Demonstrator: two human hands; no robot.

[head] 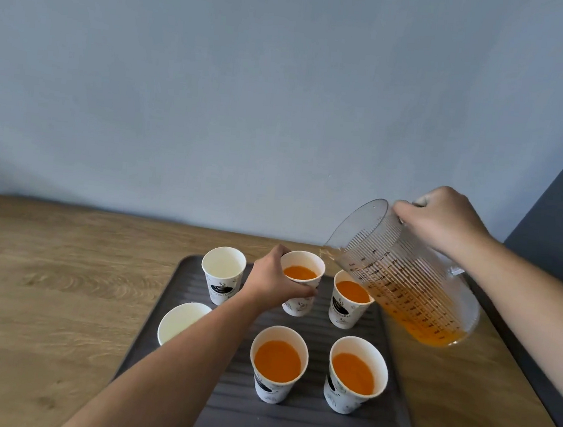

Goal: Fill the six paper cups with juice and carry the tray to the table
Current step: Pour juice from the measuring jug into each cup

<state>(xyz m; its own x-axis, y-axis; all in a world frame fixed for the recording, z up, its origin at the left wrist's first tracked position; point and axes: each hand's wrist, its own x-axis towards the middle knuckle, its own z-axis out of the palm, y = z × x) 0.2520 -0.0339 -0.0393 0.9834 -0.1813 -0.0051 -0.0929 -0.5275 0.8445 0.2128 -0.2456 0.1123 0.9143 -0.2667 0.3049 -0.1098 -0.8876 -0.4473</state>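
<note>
Several white paper cups stand in two rows on a dark ribbed tray (301, 425). My left hand (275, 281) grips the back middle cup (301, 277), which holds orange juice. My right hand (441, 216) holds the handle of a clear measuring jug (404, 280), tilted with its spout over that cup's rim and orange juice pooled in its lower side. The back right cup (349, 302), front middle cup (277, 362) and front right cup (355, 373) hold juice. The back left cup (222, 273) and the front left cup (178, 320), partly behind my left forearm, are empty.
The tray lies on a wooden countertop (42, 293) against a pale blue wall (250, 90). A dark panel (562, 206) rises at the right, beside the counter's right edge.
</note>
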